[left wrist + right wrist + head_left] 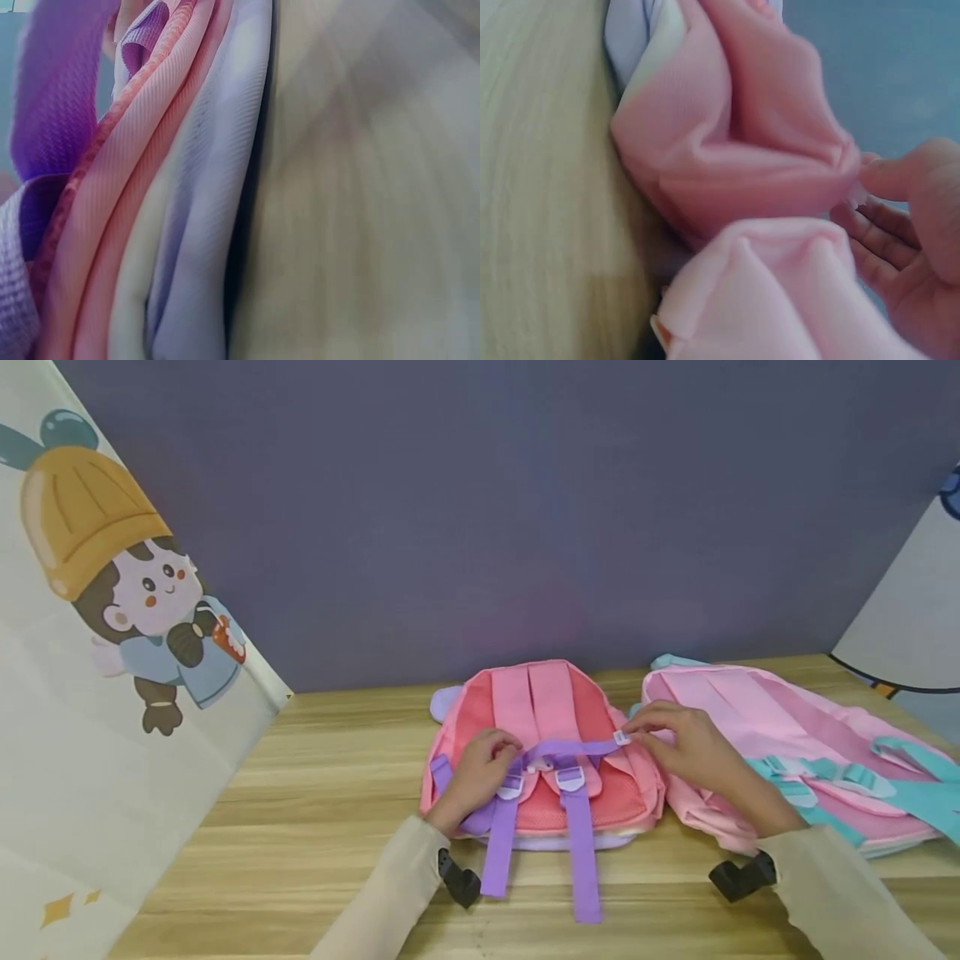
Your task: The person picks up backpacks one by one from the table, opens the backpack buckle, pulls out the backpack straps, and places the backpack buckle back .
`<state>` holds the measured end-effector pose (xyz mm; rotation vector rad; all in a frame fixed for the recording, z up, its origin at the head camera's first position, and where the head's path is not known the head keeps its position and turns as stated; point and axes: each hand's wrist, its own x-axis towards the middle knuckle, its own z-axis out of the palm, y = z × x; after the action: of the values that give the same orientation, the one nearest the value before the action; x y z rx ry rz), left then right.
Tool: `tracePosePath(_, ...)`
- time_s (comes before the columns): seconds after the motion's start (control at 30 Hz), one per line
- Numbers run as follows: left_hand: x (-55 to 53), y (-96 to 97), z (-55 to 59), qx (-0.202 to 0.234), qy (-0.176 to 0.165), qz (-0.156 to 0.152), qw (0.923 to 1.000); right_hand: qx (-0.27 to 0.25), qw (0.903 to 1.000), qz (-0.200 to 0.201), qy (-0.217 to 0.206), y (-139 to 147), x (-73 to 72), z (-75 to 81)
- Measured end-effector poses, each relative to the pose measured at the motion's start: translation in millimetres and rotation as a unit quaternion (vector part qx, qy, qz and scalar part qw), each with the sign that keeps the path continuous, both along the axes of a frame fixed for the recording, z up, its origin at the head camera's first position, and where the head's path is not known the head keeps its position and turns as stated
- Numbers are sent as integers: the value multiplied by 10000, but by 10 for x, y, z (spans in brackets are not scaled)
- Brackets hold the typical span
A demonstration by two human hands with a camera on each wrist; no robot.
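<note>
A pink backpack (551,693) with a coral mesh back and purple straps lies on the table, straps up. My right hand (693,752) pinches a small white buckle piece (622,737) at the end of a purple chest strap (573,748), which runs across the bag. At the strap's other end, my left hand (480,772) has its fingers curled and fingertips on it. Below, two purple webbing tails (581,860) hang from white adjusters (570,778) over the bag's near edge. In the right wrist view, the thumb and fingers (885,176) meet beside the bag's pink side.
A second, lighter pink backpack (750,702) with teal straps (922,802) lies close on the right, under the right forearm. The wooden table (315,793) meets a dark wall panel (450,527) behind. A light panel with a cartoon child (157,593) stands on the left.
</note>
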<state>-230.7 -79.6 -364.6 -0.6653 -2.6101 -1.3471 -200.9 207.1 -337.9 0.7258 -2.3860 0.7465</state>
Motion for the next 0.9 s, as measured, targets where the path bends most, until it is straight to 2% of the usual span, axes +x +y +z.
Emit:
tracePosePath(0.23, 19, -195, -17, -33, 197, 16, 9998, 130, 9981, -102, -593, -81, 23, -44)
tracePosePath(0.33, 42, -279, -17, -82, 220, 16, 9997, 146, 9985, -32, -527, -142, 27, -79)
tracePosePath(0.57, 111, -457, -6, -55, 12, 224, 9997, 44, 9993, 186, -306, -276, 38, -147)
tracePosePath(0.9, 173, -672, -1, -234, 95, 420, 9988, -157, 9975, 616, -319, -459, 3, -215)
